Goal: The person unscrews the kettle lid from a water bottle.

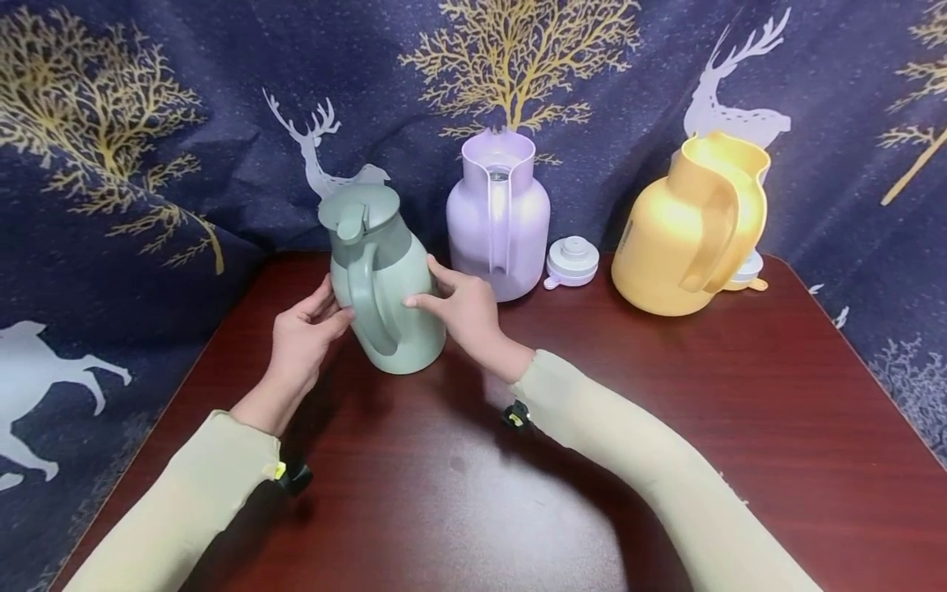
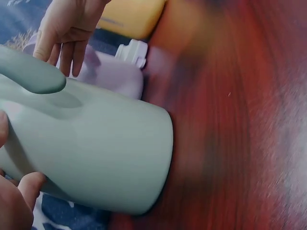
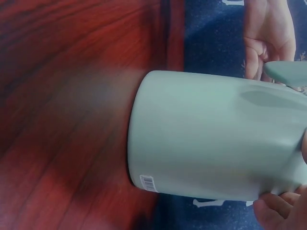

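Observation:
A pale green vacuum jug (image 1: 418, 325) stands at the table's back left, leaning slightly in the head view. Its darker green lid (image 1: 379, 205) is on, and its handle (image 1: 362, 300) faces me. My left hand (image 1: 302, 333) grips the jug's left side, thumb in front beside the handle. On the other side my right hand (image 1: 469, 312) holds it with thumb and fingers apart. The left wrist view shows the jug's smooth body (image 2: 110, 148) close up. A small barcode sticker (image 3: 147, 183) shows near its base in the right wrist view.
Right of the green jug stands a lidless purple jug (image 1: 469, 218), with a white stopper (image 1: 573, 259) beside it. Farther right is a lidless yellow jug (image 1: 654, 238), partly hiding another stopper (image 1: 751, 267). A patterned dark blue cloth (image 1: 244, 181) hangs behind the brown table (image 1: 444, 493).

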Demonstrator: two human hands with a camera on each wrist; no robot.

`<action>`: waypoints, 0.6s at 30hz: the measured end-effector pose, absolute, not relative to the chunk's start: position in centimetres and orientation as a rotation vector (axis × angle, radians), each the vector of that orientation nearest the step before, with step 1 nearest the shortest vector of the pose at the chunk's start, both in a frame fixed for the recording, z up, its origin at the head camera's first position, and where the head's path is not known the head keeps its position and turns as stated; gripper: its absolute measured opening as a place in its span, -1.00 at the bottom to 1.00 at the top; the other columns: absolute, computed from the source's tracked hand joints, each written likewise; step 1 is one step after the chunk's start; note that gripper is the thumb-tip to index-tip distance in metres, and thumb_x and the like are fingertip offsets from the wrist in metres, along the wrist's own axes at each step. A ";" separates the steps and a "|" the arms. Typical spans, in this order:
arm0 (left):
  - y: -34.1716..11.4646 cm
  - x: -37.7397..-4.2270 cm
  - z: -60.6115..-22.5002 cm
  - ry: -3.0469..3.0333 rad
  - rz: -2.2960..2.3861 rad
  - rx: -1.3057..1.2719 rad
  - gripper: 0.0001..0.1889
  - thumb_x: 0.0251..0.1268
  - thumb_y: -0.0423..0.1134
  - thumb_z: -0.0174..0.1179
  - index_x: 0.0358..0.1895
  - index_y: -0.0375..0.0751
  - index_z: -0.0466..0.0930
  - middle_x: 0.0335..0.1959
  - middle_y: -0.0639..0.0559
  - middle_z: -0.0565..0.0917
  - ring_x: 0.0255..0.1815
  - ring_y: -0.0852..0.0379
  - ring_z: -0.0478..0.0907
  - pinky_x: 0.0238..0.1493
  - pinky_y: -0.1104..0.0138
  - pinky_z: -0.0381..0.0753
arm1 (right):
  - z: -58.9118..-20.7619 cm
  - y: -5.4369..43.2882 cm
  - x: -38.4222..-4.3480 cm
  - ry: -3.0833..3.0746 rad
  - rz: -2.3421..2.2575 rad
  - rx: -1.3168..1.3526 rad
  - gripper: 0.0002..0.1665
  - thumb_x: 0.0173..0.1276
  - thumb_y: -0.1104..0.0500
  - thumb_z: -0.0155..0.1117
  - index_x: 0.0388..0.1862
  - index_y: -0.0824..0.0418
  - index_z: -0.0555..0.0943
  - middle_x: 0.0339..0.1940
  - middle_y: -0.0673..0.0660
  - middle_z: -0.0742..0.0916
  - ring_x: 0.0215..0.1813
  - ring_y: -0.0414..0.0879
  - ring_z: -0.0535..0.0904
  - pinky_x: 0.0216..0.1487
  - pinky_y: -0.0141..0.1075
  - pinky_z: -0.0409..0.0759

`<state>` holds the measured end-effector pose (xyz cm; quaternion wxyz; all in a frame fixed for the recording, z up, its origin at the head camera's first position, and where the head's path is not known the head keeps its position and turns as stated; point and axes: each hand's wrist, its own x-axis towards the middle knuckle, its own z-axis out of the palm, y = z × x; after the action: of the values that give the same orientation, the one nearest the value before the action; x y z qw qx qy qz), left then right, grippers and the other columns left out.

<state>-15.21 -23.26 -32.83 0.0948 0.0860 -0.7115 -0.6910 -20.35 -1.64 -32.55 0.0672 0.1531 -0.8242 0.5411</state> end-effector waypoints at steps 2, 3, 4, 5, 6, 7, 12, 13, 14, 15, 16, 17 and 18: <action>-22.7 -15.2 -33.0 -2.103 -2.056 0.248 -0.30 0.34 -0.59 0.20 0.52 -0.23 0.24 0.52 -0.23 0.36 -0.04 0.65 0.61 -0.10 0.67 0.64 | -32.6 -1.0 -19.9 -2.477 1.639 0.445 -0.14 0.07 0.02 0.65 0.37 0.10 0.54 0.30 0.08 0.68 0.20 -0.06 0.73 0.14 -0.21 0.74; -22.4 -15.2 -33.1 -2.106 -2.057 0.245 -0.30 0.33 -0.59 0.21 0.52 -0.25 0.24 0.52 -0.22 0.36 0.02 0.61 0.62 -0.09 0.66 0.64 | -32.6 -0.6 -19.7 -2.472 1.650 0.437 -0.14 0.07 0.02 0.65 0.37 0.11 0.54 0.30 0.09 0.68 0.20 -0.06 0.73 0.15 -0.20 0.74; -22.2 -15.2 -33.1 -2.114 -2.053 0.237 -0.29 0.32 -0.60 0.21 0.52 -0.26 0.24 0.52 -0.21 0.35 0.13 0.54 0.62 -0.06 0.66 0.64 | -32.6 -0.3 -19.5 -2.469 1.656 0.430 -0.14 0.07 0.03 0.65 0.38 0.12 0.54 0.30 0.10 0.68 0.20 -0.06 0.72 0.15 -0.20 0.74; -21.9 -15.1 -33.1 -2.126 -2.043 0.232 -0.29 0.32 -0.60 0.22 0.51 -0.27 0.24 0.53 -0.20 0.34 0.24 0.43 0.60 -0.03 0.66 0.64 | -32.6 -0.1 -19.3 -2.465 1.668 0.425 -0.14 0.08 0.03 0.65 0.38 0.13 0.54 0.30 0.12 0.67 0.20 -0.05 0.72 0.15 -0.20 0.74; -21.8 -15.1 -33.2 -2.137 -2.033 0.229 -0.30 0.32 -0.59 0.23 0.51 -0.28 0.24 0.53 -0.18 0.34 0.34 0.30 0.56 0.00 0.66 0.63 | -32.6 0.2 -19.2 -2.466 1.675 0.420 -0.13 0.08 0.03 0.65 0.38 0.13 0.53 0.30 0.13 0.68 0.21 -0.04 0.72 0.15 -0.19 0.74; -21.6 -15.0 -33.2 -2.142 -2.028 0.229 -0.30 0.31 -0.59 0.24 0.51 -0.29 0.24 0.54 -0.16 0.34 0.42 0.17 0.51 0.02 0.66 0.62 | -32.6 0.4 -19.0 -2.471 1.680 0.418 -0.13 0.09 0.03 0.65 0.39 0.13 0.53 0.30 0.13 0.68 0.20 -0.05 0.72 0.14 -0.21 0.74; -20.9 -14.2 -33.1 -2.127 -2.034 0.248 -0.29 0.30 -0.57 0.27 0.51 -0.27 0.27 0.52 -0.15 0.37 0.51 -0.06 0.38 0.00 0.67 0.62 | -32.4 0.9 -18.3 -2.481 1.724 0.400 -0.13 0.11 0.06 0.64 0.41 0.12 0.51 0.30 0.15 0.68 0.20 -0.03 0.73 0.15 -0.20 0.74; -20.8 -14.0 -33.1 -2.119 -2.039 0.254 -0.29 0.30 -0.57 0.27 0.51 -0.27 0.27 0.51 -0.15 0.38 0.50 -0.05 0.39 -0.01 0.67 0.63 | -32.4 1.0 -18.1 -2.479 1.728 0.399 -0.14 0.11 0.06 0.64 0.40 0.12 0.52 0.30 0.15 0.68 0.19 -0.03 0.73 0.14 -0.20 0.74; -20.7 -13.9 -33.1 -2.112 -2.045 0.259 -0.29 0.29 -0.57 0.27 0.50 -0.26 0.27 0.50 -0.15 0.38 0.50 -0.04 0.39 -0.03 0.67 0.63 | -32.3 1.0 -18.0 -2.477 1.728 0.397 -0.14 0.10 0.07 0.64 0.40 0.13 0.52 0.29 0.14 0.68 0.19 -0.02 0.74 0.14 -0.20 0.74; -20.5 -13.8 -33.0 -2.106 -2.053 0.263 -0.29 0.29 -0.58 0.28 0.50 -0.26 0.27 0.50 -0.14 0.38 0.49 -0.03 0.40 -0.03 0.66 0.63 | -32.3 1.3 -17.8 -2.473 1.729 0.393 -0.14 0.10 0.07 0.64 0.39 0.13 0.52 0.29 0.14 0.69 0.18 -0.02 0.74 0.14 -0.20 0.75; -20.3 -13.7 -33.0 -2.101 -2.060 0.265 -0.29 0.29 -0.58 0.28 0.50 -0.26 0.28 0.50 -0.14 0.39 0.48 -0.02 0.40 -0.03 0.66 0.64 | -32.3 1.5 -17.6 -2.471 1.732 0.388 -0.15 0.10 0.08 0.64 0.39 0.13 0.53 0.28 0.14 0.69 0.17 -0.01 0.75 0.13 -0.19 0.75; -20.1 -13.6 -33.0 -2.096 -2.064 0.266 -0.29 0.28 -0.58 0.28 0.50 -0.27 0.28 0.50 -0.14 0.39 0.48 -0.01 0.41 -0.02 0.66 0.64 | -32.3 1.7 -17.5 -2.469 1.726 0.385 -0.15 0.10 0.08 0.64 0.39 0.13 0.53 0.28 0.14 0.69 0.16 0.00 0.76 0.13 -0.19 0.75; -19.9 -13.5 -33.1 -2.091 -2.070 0.267 -0.29 0.28 -0.58 0.28 0.49 -0.27 0.28 0.50 -0.13 0.39 0.47 0.00 0.42 -0.01 0.65 0.64 | -32.3 1.9 -17.3 -2.468 1.724 0.380 -0.15 0.10 0.08 0.65 0.39 0.14 0.53 0.27 0.14 0.69 0.15 0.01 0.76 0.12 -0.17 0.75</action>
<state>-13.52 -19.87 -33.05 0.0934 0.0900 -0.7047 -0.6976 -17.33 1.93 -32.34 0.0536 0.1252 -0.8122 0.5673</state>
